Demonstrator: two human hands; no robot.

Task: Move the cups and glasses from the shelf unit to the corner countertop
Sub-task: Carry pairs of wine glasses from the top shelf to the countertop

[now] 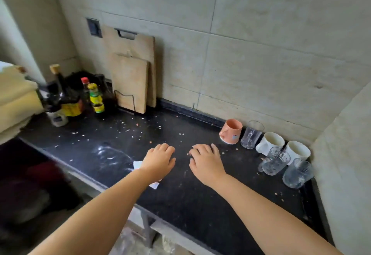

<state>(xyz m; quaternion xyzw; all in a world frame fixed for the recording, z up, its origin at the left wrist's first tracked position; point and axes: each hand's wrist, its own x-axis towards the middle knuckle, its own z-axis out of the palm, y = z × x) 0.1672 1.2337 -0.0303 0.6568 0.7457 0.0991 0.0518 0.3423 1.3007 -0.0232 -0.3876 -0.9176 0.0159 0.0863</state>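
Both forearms reach over my dark table; left hand and right hand hover, fingers relaxed, holding nothing. Pink cup, white cups and glasses cluster in the right corner, seemingly already delivered.

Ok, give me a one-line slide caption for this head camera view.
Both hands, left and right, empty above the dark countertop; a pink cup, two white cups and three glasses stand grouped in the corner.

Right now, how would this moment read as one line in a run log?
left hand open, empty | right hand open, empty | six cups and glasses grouped in countertop corner
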